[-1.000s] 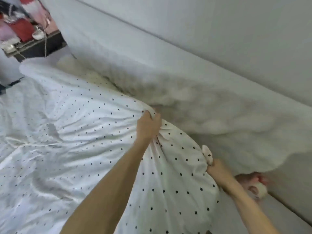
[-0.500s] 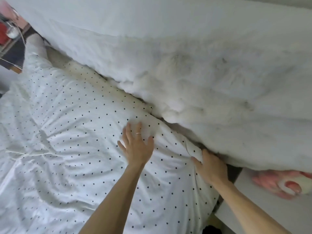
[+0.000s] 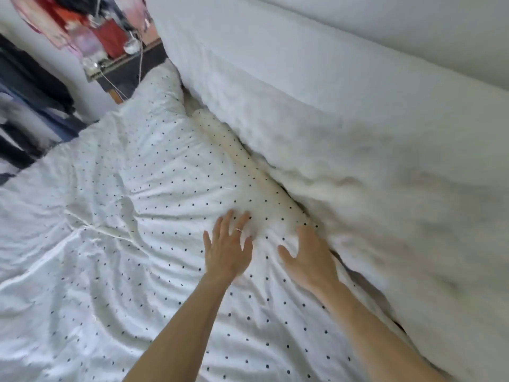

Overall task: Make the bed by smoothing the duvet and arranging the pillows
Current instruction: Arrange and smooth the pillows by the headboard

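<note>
A white duvet with small black dots covers the bed, creased across its left and lower parts. My left hand lies flat on it with straight fingers, a ring on one finger. My right hand presses flat on the duvet beside it, close to the duvet's edge. A dotted pillow lies at the far end of the bed. A white fluffy blanket runs along the right side, against the wall.
A dark bedside shelf with red and pink items and a hanging cord stands beyond the pillow. Dark clothes hang at the far left. The white wall borders the bed on the right.
Both hands let go of the duvet's edge and now lie flat on it. The right hand moved from the edge onto the top. The view swung back towards the bed's far end.
</note>
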`<state>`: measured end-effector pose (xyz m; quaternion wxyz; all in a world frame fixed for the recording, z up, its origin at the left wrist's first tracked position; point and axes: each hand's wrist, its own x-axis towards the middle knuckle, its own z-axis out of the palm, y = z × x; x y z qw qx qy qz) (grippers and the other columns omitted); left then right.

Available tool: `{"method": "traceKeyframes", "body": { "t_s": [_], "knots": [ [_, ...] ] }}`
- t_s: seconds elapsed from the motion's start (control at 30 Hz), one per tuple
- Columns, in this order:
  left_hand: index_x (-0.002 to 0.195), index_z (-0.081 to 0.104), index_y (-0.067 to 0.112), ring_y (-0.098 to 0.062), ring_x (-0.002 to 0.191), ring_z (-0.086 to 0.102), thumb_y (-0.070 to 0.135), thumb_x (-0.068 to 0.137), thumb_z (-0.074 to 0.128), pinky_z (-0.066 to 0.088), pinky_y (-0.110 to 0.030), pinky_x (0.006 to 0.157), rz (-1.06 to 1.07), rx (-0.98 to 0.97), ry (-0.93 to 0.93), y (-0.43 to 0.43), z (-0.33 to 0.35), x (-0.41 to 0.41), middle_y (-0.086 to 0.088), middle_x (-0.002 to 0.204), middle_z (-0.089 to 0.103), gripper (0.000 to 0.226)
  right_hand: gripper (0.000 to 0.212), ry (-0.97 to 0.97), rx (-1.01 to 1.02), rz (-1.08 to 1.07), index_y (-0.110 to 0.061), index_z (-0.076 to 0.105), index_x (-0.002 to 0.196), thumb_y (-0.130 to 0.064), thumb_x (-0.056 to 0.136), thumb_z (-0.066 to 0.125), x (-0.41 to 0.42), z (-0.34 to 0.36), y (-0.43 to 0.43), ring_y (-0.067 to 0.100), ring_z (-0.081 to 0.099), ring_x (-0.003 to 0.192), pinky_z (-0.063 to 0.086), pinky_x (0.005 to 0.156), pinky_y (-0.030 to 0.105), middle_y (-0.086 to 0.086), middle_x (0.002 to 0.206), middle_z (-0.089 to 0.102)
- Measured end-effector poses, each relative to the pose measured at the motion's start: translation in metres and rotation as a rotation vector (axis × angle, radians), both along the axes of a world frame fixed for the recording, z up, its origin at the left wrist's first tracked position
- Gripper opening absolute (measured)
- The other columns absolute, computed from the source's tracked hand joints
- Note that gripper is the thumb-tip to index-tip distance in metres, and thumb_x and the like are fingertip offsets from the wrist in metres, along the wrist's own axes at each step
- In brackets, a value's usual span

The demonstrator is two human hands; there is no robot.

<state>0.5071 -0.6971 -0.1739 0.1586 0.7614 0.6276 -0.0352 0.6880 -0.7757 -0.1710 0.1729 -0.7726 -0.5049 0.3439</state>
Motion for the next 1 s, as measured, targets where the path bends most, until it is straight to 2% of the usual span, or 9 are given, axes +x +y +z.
{"method": "traceKeyframes", "body": {
  "t_s": [0.23, 0.37, 0.43, 0.5, 0.57, 0.63, 0.7, 0.8, 1.0],
  "knots": [
    [0.157, 0.004, 0.044, -0.021, 0.154, -0.001, 0.05, 0.102, 0.035, 0.005, -0.054, 0.123, 0.242, -0.01, -0.007, 0.121, 0.014, -0.111, 0.006, 0.168, -0.003, 0.064, 0.089, -0.169, -0.007, 0.11, -0.021, 0.023, 0.157, -0.074, 0.087, 0.04, -0.063, 0.0, 0.151, 0.025, 0.033, 0.146, 0.036, 0.114, 0.045, 0.001, 0.16, 0.033],
    [0.155, -0.002, 0.051, -0.022, 0.154, -0.009, 0.062, 0.1, 0.028, 0.001, -0.056, 0.123, 0.321, -0.086, -0.036, 0.159, -0.01, -0.151, 0.009, 0.167, -0.012, 0.064, 0.1, -0.074, -0.073, 0.056, -0.025, 0.016, 0.158, -0.083, 0.08, 0.038, -0.085, -0.006, 0.222, 0.028, 0.035, 0.144, 0.037, 0.111, 0.047, 0.003, 0.158, 0.036],
    [0.152, -0.004, 0.057, -0.019, 0.153, -0.013, 0.065, 0.098, 0.027, -0.002, -0.056, 0.122, 0.373, -0.129, -0.088, 0.167, -0.02, -0.161, 0.014, 0.166, -0.015, 0.062, 0.088, -0.01, -0.049, 0.016, -0.029, 0.022, 0.154, -0.075, 0.083, 0.046, -0.102, 0.001, 0.247, 0.029, 0.05, 0.129, 0.045, 0.099, 0.044, 0.004, 0.142, 0.053],
    [0.149, -0.007, 0.062, -0.016, 0.152, -0.017, 0.066, 0.097, 0.025, -0.005, -0.055, 0.122, 0.402, -0.108, -0.148, 0.168, -0.021, -0.16, 0.016, 0.165, -0.017, 0.061, 0.054, 0.053, 0.111, 0.007, -0.032, 0.04, 0.14, -0.051, 0.092, 0.056, -0.115, 0.027, 0.259, 0.024, 0.062, 0.104, 0.051, 0.086, 0.04, -0.002, 0.114, 0.067],
    [0.15, -0.004, 0.061, -0.012, 0.152, -0.016, 0.069, 0.094, 0.021, -0.006, -0.051, 0.123, 0.431, 0.074, -0.258, 0.169, -0.012, -0.152, 0.017, 0.166, -0.012, 0.061, 0.03, 0.144, 0.352, -0.038, -0.035, 0.053, 0.121, -0.032, 0.093, 0.063, -0.113, 0.067, 0.261, 0.015, 0.065, 0.086, 0.051, 0.076, 0.035, -0.011, 0.098, 0.068],
    [0.151, -0.001, 0.059, -0.007, 0.152, -0.014, 0.069, 0.093, 0.02, -0.005, -0.046, 0.124, 0.382, 0.271, -0.384, 0.177, 0.002, -0.134, 0.018, 0.166, -0.009, 0.062, 0.022, 0.069, 0.532, -0.08, -0.036, 0.057, 0.112, -0.029, 0.092, 0.065, -0.087, 0.093, 0.258, 0.011, 0.063, 0.08, 0.046, 0.07, 0.033, -0.017, 0.095, 0.067],
    [0.151, -0.006, 0.058, -0.008, 0.151, -0.019, 0.069, 0.096, 0.022, -0.007, -0.045, 0.124, 0.226, 0.221, -0.325, 0.187, 0.011, -0.118, 0.02, 0.164, -0.017, 0.063, 0.025, -0.069, 0.457, -0.159, -0.036, 0.055, 0.118, -0.035, 0.094, 0.06, -0.053, 0.079, 0.256, 0.019, 0.062, 0.09, 0.046, 0.074, 0.035, -0.012, 0.106, 0.066],
    [0.152, -0.008, 0.055, -0.02, 0.151, -0.024, 0.072, 0.095, 0.02, -0.007, -0.058, 0.12, 0.056, -0.148, -0.065, 0.194, -0.002, -0.104, 0.013, 0.163, -0.026, 0.066, 0.046, -0.272, 0.058, -0.182, -0.033, 0.046, 0.139, -0.037, 0.094, 0.054, -0.038, 0.026, 0.247, 0.03, 0.057, 0.118, 0.046, 0.092, 0.042, 0.002, 0.136, 0.059],
    [0.149, -0.013, 0.057, -0.023, 0.149, -0.028, 0.073, 0.092, 0.015, -0.015, -0.062, 0.116, 0.131, -0.228, 0.027, 0.194, -0.038, -0.108, 0.014, 0.161, -0.031, 0.066, 0.064, -0.558, 0.036, -0.03, -0.033, 0.028, 0.156, -0.057, 0.097, 0.036, -0.066, -0.028, 0.239, 0.033, 0.049, 0.129, 0.04, 0.105, 0.05, 0.008, 0.143, 0.054]
  ]
}}
